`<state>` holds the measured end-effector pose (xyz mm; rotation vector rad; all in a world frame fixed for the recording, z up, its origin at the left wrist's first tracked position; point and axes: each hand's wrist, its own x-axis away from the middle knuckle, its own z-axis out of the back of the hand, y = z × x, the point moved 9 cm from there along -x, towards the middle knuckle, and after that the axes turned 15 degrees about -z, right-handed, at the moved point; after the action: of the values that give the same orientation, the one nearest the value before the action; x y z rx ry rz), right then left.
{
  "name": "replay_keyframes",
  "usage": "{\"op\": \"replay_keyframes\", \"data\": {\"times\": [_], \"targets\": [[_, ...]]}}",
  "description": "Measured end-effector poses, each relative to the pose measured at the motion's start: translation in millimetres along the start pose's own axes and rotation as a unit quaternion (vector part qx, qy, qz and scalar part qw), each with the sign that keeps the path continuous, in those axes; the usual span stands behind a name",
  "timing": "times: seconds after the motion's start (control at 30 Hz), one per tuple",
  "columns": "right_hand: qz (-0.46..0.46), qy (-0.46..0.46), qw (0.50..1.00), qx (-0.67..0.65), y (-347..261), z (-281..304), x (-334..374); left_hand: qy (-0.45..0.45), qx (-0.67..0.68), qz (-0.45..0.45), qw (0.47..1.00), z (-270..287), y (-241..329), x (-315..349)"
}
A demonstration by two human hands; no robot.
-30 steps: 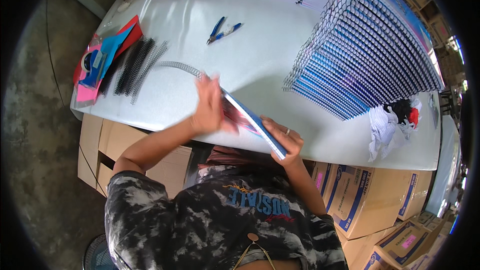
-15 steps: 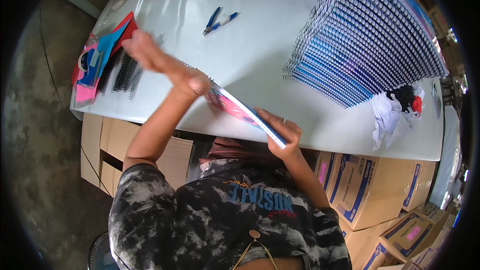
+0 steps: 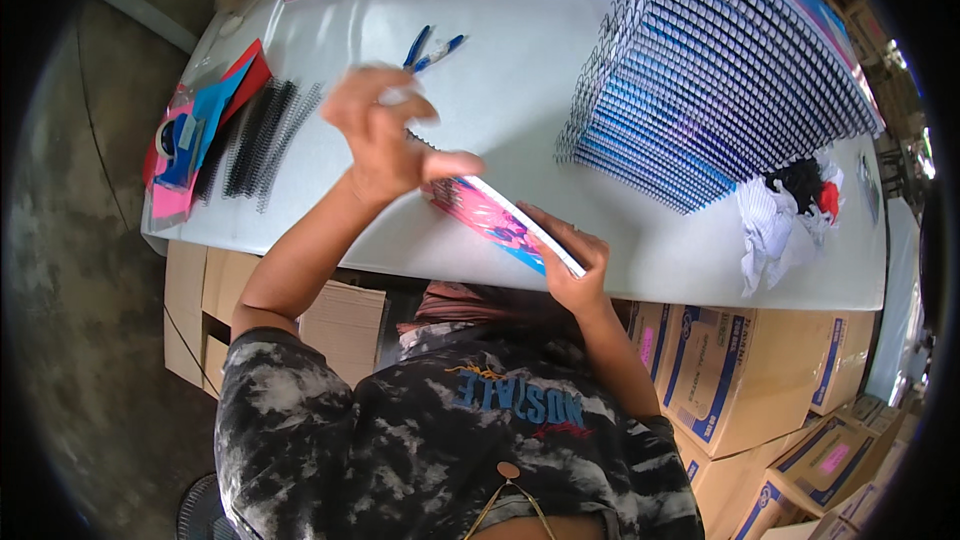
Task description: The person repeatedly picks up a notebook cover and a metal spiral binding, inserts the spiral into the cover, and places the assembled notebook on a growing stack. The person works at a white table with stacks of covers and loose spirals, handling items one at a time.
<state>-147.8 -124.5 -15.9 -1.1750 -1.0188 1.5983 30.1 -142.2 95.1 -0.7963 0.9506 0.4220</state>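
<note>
A thin notebook [image 3: 495, 223] with a pink and blue picture cover is tilted up on edge over the near part of the table. My right hand [image 3: 578, 258] grips its lower right end, thumb on one side and fingers on the other. At the opposite end, my left hand [image 3: 385, 130] is raised, smeared by motion, with fingers curved apart and the thumb stretched toward the notebook's upper end. A bit of dark spiral coil [image 3: 418, 140] shows beside that hand; most of the bound edge is hidden.
Blue-handled cutting pliers [image 3: 430, 52] lie beyond my left hand. Loose black coils [image 3: 258, 145], coloured sheets and a blue tape dispenser [image 3: 181, 150] are at left. A tall stack of spiral notebooks [image 3: 720, 90] and crumpled cloths [image 3: 775, 225] occupy the right; cartons [image 3: 715, 370] stand below.
My left hand has swung right and its fingers have curled somewhat. The notebook has tilted to show more of its cover, while my right hand keeps its grip, shifted slightly.
</note>
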Motion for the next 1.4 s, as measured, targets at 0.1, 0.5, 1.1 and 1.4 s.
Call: {"op": "replay_keyframes", "data": {"times": [0.1, 0.5, 1.1, 1.4], "targets": [[0.061, 0.020, 0.997, 0.037, -11.8, -2.1, 7.1, 0.080, -0.013, 0.072, 0.994, -0.3, -4.0, 12.3], [0.117, 0.008, 0.993, 0.032, -16.1, -7.8, 6.7, -0.081, 0.201, 0.032, 0.976, -16.3, 99.6, 81.6], [0.117, 0.000, 0.993, 0.014, -18.6, -15.8, 1.1, -0.092, 0.158, -0.002, 0.983, -32.5, 90.4, 41.4], [0.049, 0.001, 0.998, -0.028, -9.8, -20.6, -3.1, -0.139, 0.120, 0.038, 0.982, -44.0, 75.4, 46.0]]}}
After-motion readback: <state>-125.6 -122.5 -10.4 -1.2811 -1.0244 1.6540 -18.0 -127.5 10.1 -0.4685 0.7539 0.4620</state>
